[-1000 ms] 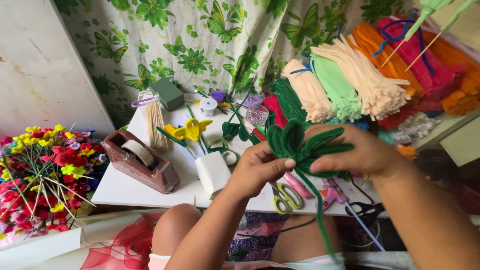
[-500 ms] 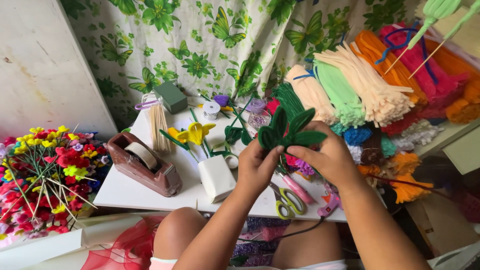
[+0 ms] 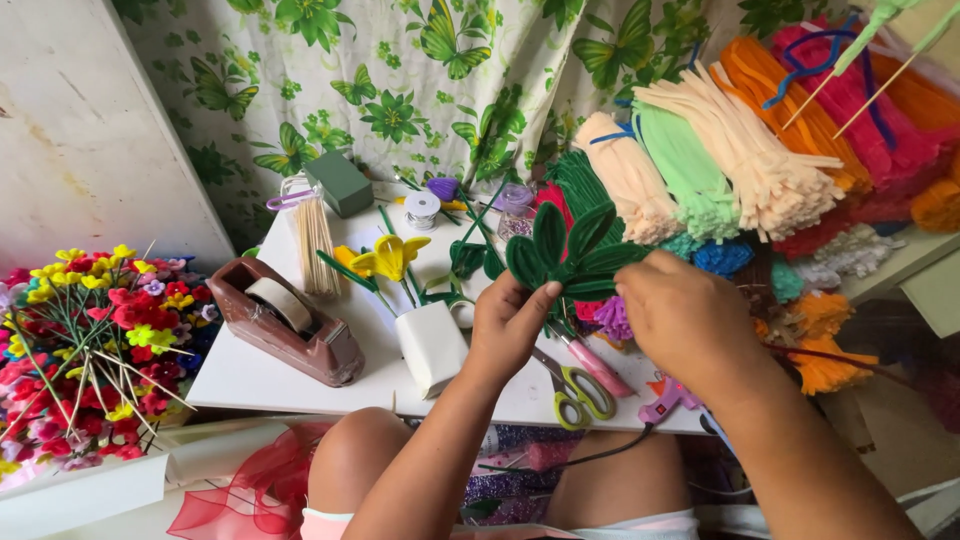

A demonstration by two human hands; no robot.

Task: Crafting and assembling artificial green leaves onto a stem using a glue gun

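Pinching the dark green pipe-cleaner leaves [image 3: 565, 250] between thumb and fingers, my left hand [image 3: 512, 325] is closed tight around the base of the cluster, just above the edge of the small white table [image 3: 250, 375]. My right hand [image 3: 685, 315] curls in from the other side, fingers bent narrow onto the same stem where the loops meet, its fingertips hidden behind the knuckles. The leaf loops fan upward, upright and a little spread, above both hands. Just beside my left hand stands a white block [image 3: 432, 345] bearing a yellow pipe-cleaner flower [image 3: 388, 258]. Green-handled scissors [image 3: 578, 385] lie on the table under my hands, and a brown tape dispenser [image 3: 285, 318] sits well to the left.
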